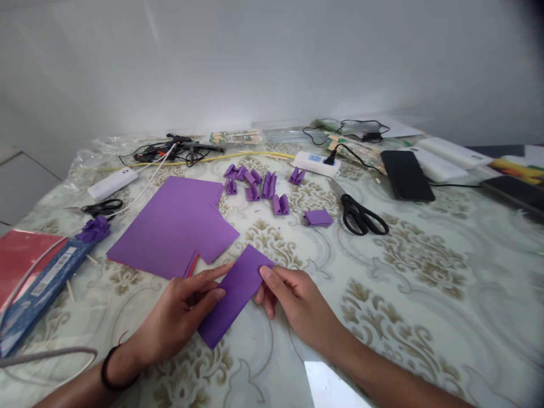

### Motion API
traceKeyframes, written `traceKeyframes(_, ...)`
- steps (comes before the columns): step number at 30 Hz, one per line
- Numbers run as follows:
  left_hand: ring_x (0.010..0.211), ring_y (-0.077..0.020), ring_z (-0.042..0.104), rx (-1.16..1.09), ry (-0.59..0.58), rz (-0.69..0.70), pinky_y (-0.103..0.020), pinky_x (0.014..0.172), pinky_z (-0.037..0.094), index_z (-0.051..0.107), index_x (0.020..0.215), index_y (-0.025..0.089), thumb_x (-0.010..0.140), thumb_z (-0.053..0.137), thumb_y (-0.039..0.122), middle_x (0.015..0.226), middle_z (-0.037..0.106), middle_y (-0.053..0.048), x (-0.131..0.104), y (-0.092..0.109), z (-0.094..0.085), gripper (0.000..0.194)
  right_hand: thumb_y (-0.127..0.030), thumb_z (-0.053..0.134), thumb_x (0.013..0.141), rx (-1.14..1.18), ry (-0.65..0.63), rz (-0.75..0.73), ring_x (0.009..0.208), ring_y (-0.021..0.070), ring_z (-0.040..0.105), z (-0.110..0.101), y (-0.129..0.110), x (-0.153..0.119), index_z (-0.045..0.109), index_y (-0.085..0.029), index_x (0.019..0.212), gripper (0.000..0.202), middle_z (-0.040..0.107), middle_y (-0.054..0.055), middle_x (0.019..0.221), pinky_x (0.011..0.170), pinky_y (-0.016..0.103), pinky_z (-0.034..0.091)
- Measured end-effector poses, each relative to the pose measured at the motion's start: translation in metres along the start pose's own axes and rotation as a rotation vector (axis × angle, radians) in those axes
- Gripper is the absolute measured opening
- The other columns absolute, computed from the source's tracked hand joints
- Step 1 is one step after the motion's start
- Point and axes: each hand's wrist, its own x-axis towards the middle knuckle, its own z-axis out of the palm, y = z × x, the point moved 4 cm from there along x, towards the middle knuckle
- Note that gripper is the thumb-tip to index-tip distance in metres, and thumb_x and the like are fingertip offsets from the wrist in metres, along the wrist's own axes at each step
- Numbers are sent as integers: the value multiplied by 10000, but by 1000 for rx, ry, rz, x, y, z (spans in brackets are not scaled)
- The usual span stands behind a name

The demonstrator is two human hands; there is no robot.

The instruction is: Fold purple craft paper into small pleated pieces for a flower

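Note:
A purple paper strip (240,289) is held up at a slant over the table, in front of me. My left hand (181,311) pinches its left edge, thumb on top and forefinger stretched along the side. At the upper right corner, my right hand (293,297) grips it between thumb and fingers. Just beyond my left hand lies a stack of purple paper sheets (165,218), with a red edge showing beneath. Several small folded purple paper pieces (268,186) are grouped past the strip. A flatter folded piece (318,217) lies to their right.
Black-handled scissors (363,218) lie right of the folded pieces; smaller scissors (102,208) are at left. Behind stand a white power strip (312,162), a black phone (407,174), a white power bank (113,183) and a glue gun with cables (182,148). Red-and-blue packaging (42,283) sits far left.

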Motion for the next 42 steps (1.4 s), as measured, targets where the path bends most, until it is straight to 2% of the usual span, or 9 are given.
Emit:
traceKeyframes(6,587,-106,251,-47,-2,-10,-200,488,241,627,1536,204,1067,621,436,662,441,54,-1,-1,1,523,-701,654,951,32,-73,74,506,146,544,6,3,-2,709,-191,692,575,593,-5,513,549,279,432)
traceKeyframes(14,565,-101,282,-27,15,13,-195,481,264,644,1520,225,1066,625,392,655,481,54,-2,3,1,484,-656,662,958,46,-56,89,498,133,541,8,4,-3,701,-188,680,546,599,-8,517,547,272,429)
traceKeyframes(19,563,-120,461,29,55,39,-200,510,424,739,1417,226,1038,651,388,706,691,0,0,8,-1,421,-658,766,874,96,-103,159,509,128,558,13,9,-5,690,-178,699,516,657,13,585,538,266,435)
traceKeyframes(22,632,-165,618,78,81,57,-224,571,538,778,1365,240,1024,668,359,724,755,-17,1,10,-2,377,-635,739,903,58,-81,146,507,133,559,13,6,-6,696,-180,690,504,627,0,544,546,272,432)
traceKeyframes(25,733,-189,728,96,100,81,-247,686,625,749,1405,242,1035,654,339,752,791,-15,1,12,-3,394,-614,713,925,52,-43,113,509,138,561,10,1,-6,684,-189,675,494,603,-11,516,564,278,454)
traceKeyframes(31,913,-212,814,132,111,135,-278,827,669,739,1416,259,1046,655,333,1069,861,-73,-2,13,-4,386,-628,706,926,70,42,73,485,134,545,5,0,-5,685,-189,681,503,592,-21,491,555,273,463)
traceKeyframes(34,962,-220,823,121,98,145,-276,822,676,711,1446,276,1052,645,333,1198,843,-75,-4,11,-5,404,-646,713,919,84,66,61,486,129,552,4,0,-6,688,-183,690,518,612,-15,509,539,264,455)
traceKeyframes(39,941,-240,828,158,136,192,-344,888,678,717,1439,280,1050,648,323,961,863,-47,-4,12,-6,397,-706,749,870,131,67,80,484,125,562,5,0,-5,694,-178,687,562,629,-9,531,540,262,472)
traceKeyframes(42,924,-245,826,170,141,180,-362,898,676,730,1423,269,1056,640,329,900,853,-47,-3,11,-6,383,-734,777,821,162,7,136,489,130,564,8,2,-4,712,-172,683,582,624,-6,532,532,263,478)
